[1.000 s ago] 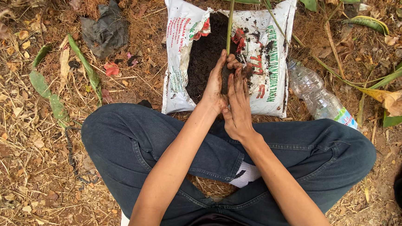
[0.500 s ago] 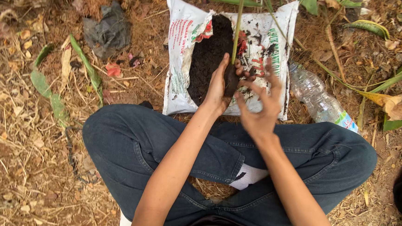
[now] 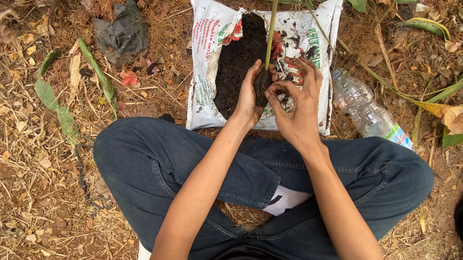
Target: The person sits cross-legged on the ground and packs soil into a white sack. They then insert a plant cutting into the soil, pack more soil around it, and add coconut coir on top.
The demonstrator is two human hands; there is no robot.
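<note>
Over the near edge of the soil-strewn white plastic sack, my left hand cups a dark soil clump around a thin green stem, my right hand pinching it; I judge a hard squeeze could crumble it.

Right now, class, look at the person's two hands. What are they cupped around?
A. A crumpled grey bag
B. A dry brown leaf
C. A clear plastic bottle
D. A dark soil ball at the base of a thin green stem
D: the left hand and right hand close around a dark soil ball from which a green stem rises, above the white sack; the plastic bottle lies untouched beside them.
</note>
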